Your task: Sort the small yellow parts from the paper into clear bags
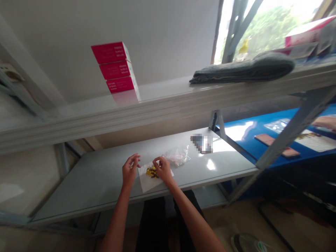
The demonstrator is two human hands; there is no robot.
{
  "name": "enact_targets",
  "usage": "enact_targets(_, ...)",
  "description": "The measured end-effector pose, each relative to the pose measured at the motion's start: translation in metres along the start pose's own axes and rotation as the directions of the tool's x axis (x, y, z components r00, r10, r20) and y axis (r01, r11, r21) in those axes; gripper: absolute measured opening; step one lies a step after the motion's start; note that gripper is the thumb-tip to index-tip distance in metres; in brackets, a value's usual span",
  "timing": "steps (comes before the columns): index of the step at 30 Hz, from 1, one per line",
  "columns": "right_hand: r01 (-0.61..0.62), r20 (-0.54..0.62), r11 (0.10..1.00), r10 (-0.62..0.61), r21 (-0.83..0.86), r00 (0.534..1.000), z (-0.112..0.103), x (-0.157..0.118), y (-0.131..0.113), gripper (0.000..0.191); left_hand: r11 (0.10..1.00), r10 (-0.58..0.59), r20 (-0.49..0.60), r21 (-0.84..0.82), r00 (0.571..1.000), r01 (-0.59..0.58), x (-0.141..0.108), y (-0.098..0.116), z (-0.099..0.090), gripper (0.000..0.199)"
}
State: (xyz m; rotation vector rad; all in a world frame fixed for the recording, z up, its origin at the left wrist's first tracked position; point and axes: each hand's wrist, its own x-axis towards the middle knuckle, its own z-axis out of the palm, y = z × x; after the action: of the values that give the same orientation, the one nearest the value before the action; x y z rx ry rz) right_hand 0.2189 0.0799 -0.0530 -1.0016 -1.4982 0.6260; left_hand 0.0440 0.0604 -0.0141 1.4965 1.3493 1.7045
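A white sheet [147, 183] lies on the grey table [91, 182], with a small pile of yellow and dark pieces [151, 172] on it. My left hand [131, 167] is raised at the sheet's left edge, fingers apart and nothing visible in them. Over the right side of the pile is my right hand [162, 168], its thumb and fingertips bent together; what they hold, if anything, is too small to make out. Clear plastic bags [178, 156] lie just beyond my right hand.
A blurred-out item [202, 143] lies at the table's back right. Above runs a shelf with three stacked red boxes [115, 67] and a folded grey cloth [241, 70]. Right, a blue table [241, 140] holds a pinkish flat case [277, 145]; another person's hand [325, 122] is there.
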Motion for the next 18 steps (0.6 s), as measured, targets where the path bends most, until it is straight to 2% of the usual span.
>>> enact_targets(3, 0.002, -0.015, 0.999, -0.001, 0.054, 1.0, -0.002, 0.001, -0.003, 0.012, 0.999, -0.045, -0.008, 0.019, 0.999, 0.045, -0.011, -0.007, -0.005, 0.042)
enact_targets(6, -0.005, -0.034, 0.994, 0.009, 0.112, 0.999, -0.005, 0.002, -0.007, 0.013, 0.987, -0.082, 0.056, 0.143, 0.995, 0.073, -0.021, -0.014, -0.008, 0.037)
enact_targets(8, -0.019, -0.045, 0.989, 0.026, 0.145, 0.999, -0.007, 0.003, -0.008, 0.014, 0.954, -0.057, 0.102, 0.3, 0.993, 0.024, -0.027, -0.018, -0.01, 0.03)
enact_targets(12, -0.073, -0.078, 0.975, 0.091, 0.212, 0.993, -0.007, 0.005, -0.002, 0.019, 0.797, 0.029, 0.189, 0.589, 0.982, -0.137, -0.041, -0.025, -0.012, 0.026)
enact_targets(15, -0.127, -0.11, 0.951, 0.163, 0.28, 0.98, -0.004, 0.006, 0.005, 0.023, 0.74, 0.046, 0.256, 0.64, 0.966, -0.204, -0.046, -0.032, -0.015, 0.03)
enact_targets(18, -0.125, -0.166, 0.948, 0.18, 0.293, 0.97, -0.003, 0.006, 0.008, 0.025, 0.757, 0.049, 0.3, 0.612, 0.953, -0.231, -0.042, -0.039, -0.018, 0.031)
